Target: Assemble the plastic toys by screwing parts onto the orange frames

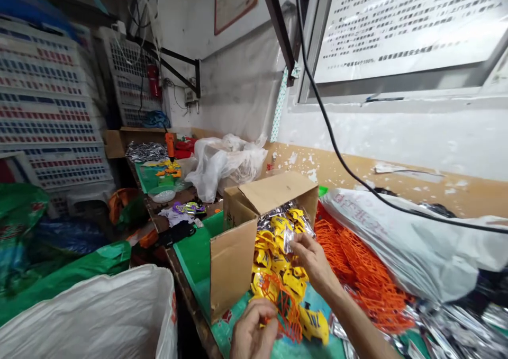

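Observation:
My left hand (pixel 254 327) is closed at the bottom of the view, thumb and fingers pinching an orange lattice piece (pixel 289 311). Farther up, my right hand (pixel 313 258) reaches into the mouth of a cardboard box (pixel 234 263) lying open towards me. Its fingertips are pinched on a shiny silver piece (pixel 288 238) among the yellow parts. Curved yellow plastic parts (pixel 264 242) with dark printing spill out of the box onto the green sheet. One yellow part (pixel 314 324) lies right of the lattice piece.
Orange lattice pieces (pixel 357 263) are heaped on the right beside a white plastic bag (pixel 405 237). Silver strips (pixel 456 327) lie at the lower right. A white sack (pixel 95 316) stands at the lower left. An orange electric screwdriver (pixel 170 145) hangs farther back. Stacked crates (pixel 51 120) line the left.

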Demonstrator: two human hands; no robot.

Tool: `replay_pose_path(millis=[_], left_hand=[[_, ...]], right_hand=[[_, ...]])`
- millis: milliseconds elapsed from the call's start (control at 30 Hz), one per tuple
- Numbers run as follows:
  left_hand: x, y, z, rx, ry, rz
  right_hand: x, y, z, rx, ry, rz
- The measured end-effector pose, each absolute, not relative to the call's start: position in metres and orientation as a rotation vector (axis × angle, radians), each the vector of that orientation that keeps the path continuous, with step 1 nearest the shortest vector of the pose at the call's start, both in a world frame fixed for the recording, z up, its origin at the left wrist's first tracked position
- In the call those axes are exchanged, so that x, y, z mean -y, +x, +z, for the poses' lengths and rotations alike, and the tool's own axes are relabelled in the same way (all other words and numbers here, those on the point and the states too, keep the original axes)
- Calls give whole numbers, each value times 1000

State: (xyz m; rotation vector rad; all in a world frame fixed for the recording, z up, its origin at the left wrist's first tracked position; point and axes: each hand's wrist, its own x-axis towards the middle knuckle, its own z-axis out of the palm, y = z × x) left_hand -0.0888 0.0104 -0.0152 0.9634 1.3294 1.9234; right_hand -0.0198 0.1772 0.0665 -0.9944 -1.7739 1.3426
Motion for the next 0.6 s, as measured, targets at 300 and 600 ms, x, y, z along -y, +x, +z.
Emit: replay_pose_path(millis=[300, 600], left_hand=[[6, -71, 6, -1296, 1137, 1718], [3, -21, -4, -886, 861, 1393]], right_hand=[[-90, 82, 52, 1713, -1015, 1300], [-5, 131, 57, 1802, -1049, 711]])
